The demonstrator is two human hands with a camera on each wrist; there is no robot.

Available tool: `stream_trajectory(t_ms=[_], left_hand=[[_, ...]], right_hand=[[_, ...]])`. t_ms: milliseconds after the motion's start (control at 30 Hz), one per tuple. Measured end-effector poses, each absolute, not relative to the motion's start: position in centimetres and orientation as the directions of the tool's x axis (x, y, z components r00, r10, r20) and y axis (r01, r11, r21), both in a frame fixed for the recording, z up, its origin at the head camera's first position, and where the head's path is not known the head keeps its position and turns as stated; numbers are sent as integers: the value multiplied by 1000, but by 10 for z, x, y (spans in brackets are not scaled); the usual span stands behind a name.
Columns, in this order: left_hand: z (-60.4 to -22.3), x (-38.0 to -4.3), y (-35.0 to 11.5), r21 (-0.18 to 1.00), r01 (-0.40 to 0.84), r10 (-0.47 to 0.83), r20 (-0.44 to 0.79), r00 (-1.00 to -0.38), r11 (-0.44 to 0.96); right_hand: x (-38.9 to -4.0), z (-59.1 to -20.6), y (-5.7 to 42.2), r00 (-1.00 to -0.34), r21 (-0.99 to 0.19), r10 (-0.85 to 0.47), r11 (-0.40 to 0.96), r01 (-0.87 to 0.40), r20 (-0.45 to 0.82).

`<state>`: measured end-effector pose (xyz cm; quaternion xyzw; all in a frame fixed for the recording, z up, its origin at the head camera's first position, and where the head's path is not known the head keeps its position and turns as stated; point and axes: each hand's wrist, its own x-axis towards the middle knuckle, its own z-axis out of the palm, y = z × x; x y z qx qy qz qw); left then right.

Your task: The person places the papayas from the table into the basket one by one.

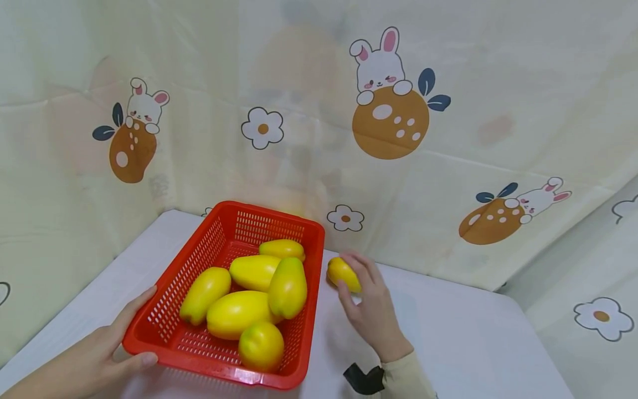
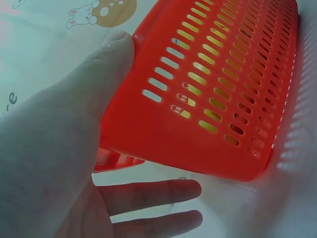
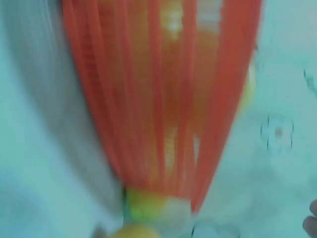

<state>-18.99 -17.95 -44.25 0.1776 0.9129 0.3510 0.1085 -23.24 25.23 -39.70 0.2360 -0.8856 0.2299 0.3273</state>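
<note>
A red plastic basket (image 1: 313,332) with slotted walls holds several smooth yellow mango-like fruits (image 1: 241,315), some tinged green. My left hand (image 1: 112,346) holds its near left corner, thumb over the rim. In the left wrist view, the left thumb (image 2: 106,64) lies along the red wall, two fingers stretched out below. Just right of the basket, another yellow fruit (image 1: 341,273) lies on the table near the back edge. My right hand (image 1: 371,307) is at this fruit, thumb and fingers spread about its right side. The right wrist view is blurred, with fingertips (image 3: 310,220) at its right edge.
The white table (image 1: 448,327) runs up to a pale curtain (image 1: 299,66) printed with rabbits, fruits and flowers, which hangs along the back and sides. A black strap end (image 1: 365,379) sticks out at the right sleeve (image 1: 406,377).
</note>
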Motion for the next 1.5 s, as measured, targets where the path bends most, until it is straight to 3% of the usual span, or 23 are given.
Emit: stream_trajectory(t_ms=[100,233,533,867,1200,1500], left_hand=[[-444,-190,-180,666,284,411,-38,-911,690],[-444,-191,-181,691,240,406,-84,-910,682],[-443,-191,-181,705,194,396,-133,-908,682],[-443,-190,-180,716,185,398,-140,-907,673],[-444,-190,-180,683,251,400,-65,-914,686],[-443,-191,-179,712,202,398,-118,-910,673]], right_hand=[[-242,-399,273,-743,-359,-127,814,-457,657],[-254,-405,296,-832,-505,15,801,-321,554],[-273,-427,326,-911,-610,110,773,-173,397],[-283,-457,346,-982,-635,62,770,-65,176],[-290,-483,352,-997,-641,-6,765,-57,82],[-294,-490,348,-996,-681,-17,729,-71,86]])
